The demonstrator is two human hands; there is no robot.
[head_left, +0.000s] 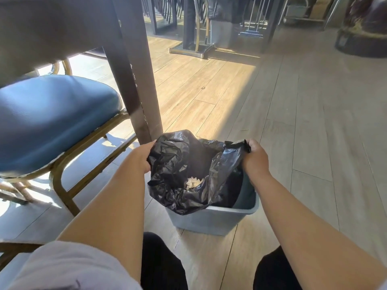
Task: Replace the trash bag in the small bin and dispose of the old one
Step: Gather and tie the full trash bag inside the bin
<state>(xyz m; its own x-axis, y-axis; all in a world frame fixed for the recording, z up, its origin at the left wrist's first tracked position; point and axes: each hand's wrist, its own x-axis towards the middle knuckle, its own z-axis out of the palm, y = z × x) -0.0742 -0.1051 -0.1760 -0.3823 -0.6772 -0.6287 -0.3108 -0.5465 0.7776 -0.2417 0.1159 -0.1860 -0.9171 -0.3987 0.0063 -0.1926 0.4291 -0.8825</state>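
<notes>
The small grey bin (211, 218) stands on the wood-plank floor (314, 122), just in front of the person's knees and close beside a dark table leg (134, 80). A black trash bag (184, 164) sits in it, its mouth already lifted off the rim and gathered upward, while the lower part hangs inside the bin and a fold drapes over the near-left rim. Something pale and crumpled (194, 182), likely tissue or paper, shows inside the bag.

The left hand (144, 156) grips the left edge of the bag's mouth, its fingers hidden behind the film. The right hand (254, 155) has its fingers curled round a bunched tab of the right edge, pinching it tight.

The bag looks thin, soft and slippery, with no stiffness of its own; it wrinkles and sags wherever it is not held. Judging by the little that shows inside, the load seems light, so it should lift easily, though thin film can tear if dragged against the bin's rim. The best hold is where the hands are now: the gathered top edge on opposite sides, bunched so the film does not slide through the fingers. Bringing the two edges together would close the mouth and keep the contents from spilling.

A blue padded chair (54, 122) with a gold metal frame stands to the left.
</notes>
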